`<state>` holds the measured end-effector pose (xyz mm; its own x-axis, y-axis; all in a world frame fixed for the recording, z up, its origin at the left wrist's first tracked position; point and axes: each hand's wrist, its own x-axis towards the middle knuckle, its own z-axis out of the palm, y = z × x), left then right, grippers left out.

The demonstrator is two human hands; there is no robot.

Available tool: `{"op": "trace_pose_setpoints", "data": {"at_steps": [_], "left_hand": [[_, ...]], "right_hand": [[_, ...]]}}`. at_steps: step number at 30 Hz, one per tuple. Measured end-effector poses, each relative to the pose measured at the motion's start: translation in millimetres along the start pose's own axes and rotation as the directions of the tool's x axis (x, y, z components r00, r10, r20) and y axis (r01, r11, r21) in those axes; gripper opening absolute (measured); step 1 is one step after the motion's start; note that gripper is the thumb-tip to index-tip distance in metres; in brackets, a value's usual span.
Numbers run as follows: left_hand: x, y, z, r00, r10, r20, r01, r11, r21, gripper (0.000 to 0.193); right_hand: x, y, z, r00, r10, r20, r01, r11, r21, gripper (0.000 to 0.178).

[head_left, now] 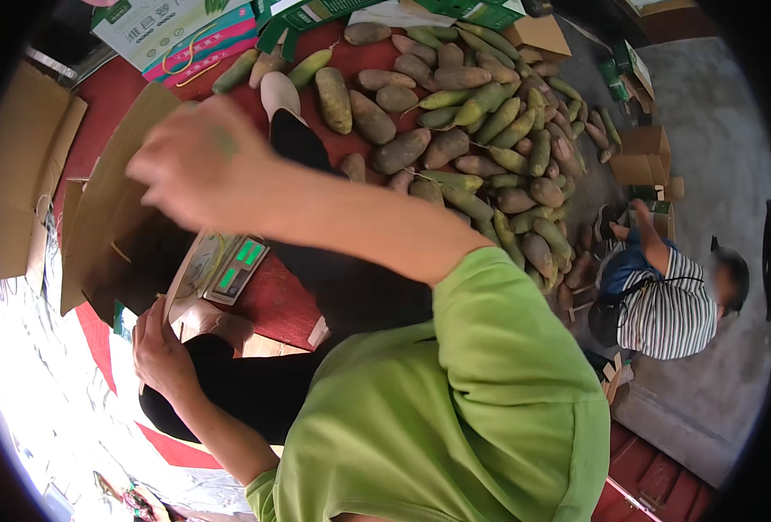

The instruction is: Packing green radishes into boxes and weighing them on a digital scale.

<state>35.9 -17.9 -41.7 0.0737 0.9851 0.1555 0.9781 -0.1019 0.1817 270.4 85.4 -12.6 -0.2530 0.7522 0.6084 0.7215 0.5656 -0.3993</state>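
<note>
An open cardboard box [107, 204] stands in front of me, its dark inside partly showing. My left hand [161, 350] pinches the near edge of the box. Over the box's far side hangs my right hand [201, 161], its fingers smeared by motion, so I cannot see if they hold anything. A digital scale [233, 265] with green lit displays sits beside the box, partly covered by it. Radishes [403, 150], some reddish and muddy and others green, lie in a large pile beyond my right forearm.
Printed gift cartons [176, 39] stand at the back left. Another brown box [11, 174] is at the far left. On the right, a person in a striped shirt [668, 313] crouches beside the pile, near open boxes [642, 155]. Red cloth [285, 300] covers the ground under the scale.
</note>
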Motion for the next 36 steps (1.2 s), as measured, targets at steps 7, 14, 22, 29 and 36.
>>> {"op": "trace_pose_setpoints", "data": {"at_steps": [7, 14, 22, 29, 36], "left_hand": [[1, -5, 5, 0.999, 0.037, -0.003, -0.037, 0.998, -0.041, 0.022], [0, -11, 7, 0.991, 0.127, -0.050, -0.128, 0.992, -0.021, 0.020], [-3, -20, 9, 0.991, 0.116, -0.062, -0.114, 0.993, 0.038, 0.018], [-6, -26, 9, 0.988, 0.144, -0.062, -0.141, 0.989, 0.051, 0.021], [-2, 4, 1, 0.999, 0.013, -0.048, -0.014, 1.000, -0.023, 0.032]], "right_hand": [[-187, 170, -100, 0.698, 0.714, 0.046, -0.677, 0.680, -0.282, 0.029], [-426, 207, -132, 0.103, 0.995, -0.006, -0.889, 0.089, -0.449, 0.039], [-533, 144, -146, -0.213, 0.969, 0.122, -0.949, -0.175, -0.262, 0.072], [-566, 149, -121, -0.243, 0.959, 0.145, -0.892, -0.162, -0.421, 0.083], [-576, 145, -121, -0.180, 0.980, 0.087, -0.845, -0.108, -0.524, 0.087]]}}
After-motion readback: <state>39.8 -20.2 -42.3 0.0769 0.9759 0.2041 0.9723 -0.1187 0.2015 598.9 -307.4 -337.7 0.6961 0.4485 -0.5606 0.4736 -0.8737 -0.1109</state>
